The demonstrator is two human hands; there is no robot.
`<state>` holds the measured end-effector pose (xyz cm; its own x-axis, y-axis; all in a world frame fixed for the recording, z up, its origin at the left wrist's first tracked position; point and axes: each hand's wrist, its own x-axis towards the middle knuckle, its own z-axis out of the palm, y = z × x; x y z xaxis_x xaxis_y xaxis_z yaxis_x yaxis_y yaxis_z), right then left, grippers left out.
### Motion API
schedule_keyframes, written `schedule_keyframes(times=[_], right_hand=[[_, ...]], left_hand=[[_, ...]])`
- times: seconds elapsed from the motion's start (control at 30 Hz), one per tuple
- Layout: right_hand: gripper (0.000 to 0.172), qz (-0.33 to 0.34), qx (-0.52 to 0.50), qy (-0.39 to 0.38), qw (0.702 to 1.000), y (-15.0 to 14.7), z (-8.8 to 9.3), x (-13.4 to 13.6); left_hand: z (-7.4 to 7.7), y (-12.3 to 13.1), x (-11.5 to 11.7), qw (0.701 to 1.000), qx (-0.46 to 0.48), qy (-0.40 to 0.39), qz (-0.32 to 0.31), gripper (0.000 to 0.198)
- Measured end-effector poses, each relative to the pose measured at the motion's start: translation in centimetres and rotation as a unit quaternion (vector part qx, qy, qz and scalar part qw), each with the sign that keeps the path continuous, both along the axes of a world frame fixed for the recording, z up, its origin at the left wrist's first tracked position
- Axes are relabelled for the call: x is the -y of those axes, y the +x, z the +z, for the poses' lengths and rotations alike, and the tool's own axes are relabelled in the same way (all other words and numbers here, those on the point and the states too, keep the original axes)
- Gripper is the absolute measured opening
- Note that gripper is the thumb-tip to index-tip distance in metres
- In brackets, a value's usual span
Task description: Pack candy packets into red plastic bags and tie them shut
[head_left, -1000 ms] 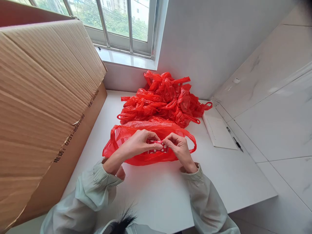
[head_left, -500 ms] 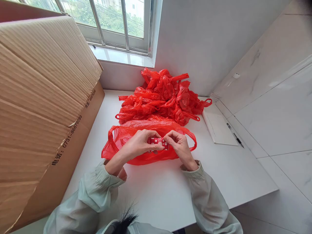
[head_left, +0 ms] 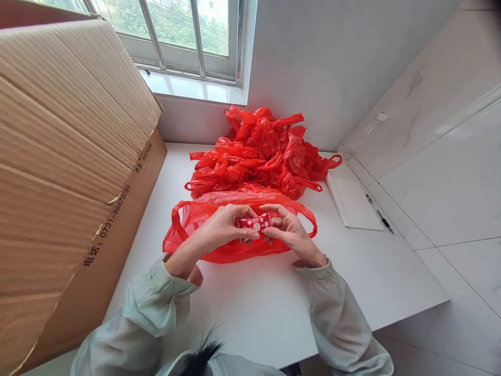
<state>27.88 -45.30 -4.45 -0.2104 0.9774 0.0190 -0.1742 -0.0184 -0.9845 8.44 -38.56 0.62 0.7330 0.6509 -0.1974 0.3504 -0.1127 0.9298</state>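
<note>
A small red packet (head_left: 255, 224) with white printing is held level above an open red plastic bag (head_left: 219, 256). My left hand (head_left: 223, 224) pinches its left end between thumb and fingers. At the packet's right end is my right hand (head_left: 290, 230), thumb in front and fingers partly hidden behind it. The bag lies spread on the white table with its mouth upward, a loop handle at each side. My wrists pass over its near edge. What the packet contains is hidden.
Behind the bag rises a heap of tied red plastic bags (head_left: 258, 156) against the wall. A large cardboard box (head_left: 70, 156) stands along the left. On the right lie a white notebook (head_left: 352, 203) and a black pen (head_left: 379, 213). A barred window is at the back left.
The packet has tilted a little, its right end rising. My right hand has shifted slightly right, and its fingers have moved from the packet's top to around its right end.
</note>
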Motion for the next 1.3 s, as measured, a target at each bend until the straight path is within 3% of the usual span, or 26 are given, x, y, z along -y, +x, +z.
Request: schedule_keyframes(times=[0.2, 0.4, 0.73, 0.87, 1.07, 1.3], right_hand=[[0.041, -0.003, 0.005, 0.014, 1.000, 0.4, -0.1, 0.0], [0.029, -0.017, 0.018, 0.016, 1.000, -0.1, -0.1, 0.0], [0.018, -0.102, 0.055, 0.062, 0.991, -0.7, -0.1, -0.2], [0.021, -0.124, 0.060, 0.069, 0.988, -0.7, -0.1, -0.2], [0.022, -0.145, 0.146, 0.112, 0.972, -1.3, 0.1, -0.2], [0.022, -0.141, 0.098, 0.079, 0.982, -1.1, 0.2, 0.0]], left_hand=[[-0.1, -0.2, -0.1, 1.000, 0.026, -0.011, -0.014, 0.030], [0.6, 0.0, 0.4, 1.000, 0.011, 0.017, 0.007, 0.027], [0.5, 0.0, 0.1, 0.999, 0.003, 0.043, 0.028, 0.035], [0.7, -0.3, -0.1, 0.995, 0.011, 0.082, 0.047, 0.034], [0.8, 0.3, 0.5, 0.993, -0.014, 0.108, 0.044, 0.029], [1.0, -0.2, 0.2, 0.996, -0.040, 0.076, 0.017, 0.031]])
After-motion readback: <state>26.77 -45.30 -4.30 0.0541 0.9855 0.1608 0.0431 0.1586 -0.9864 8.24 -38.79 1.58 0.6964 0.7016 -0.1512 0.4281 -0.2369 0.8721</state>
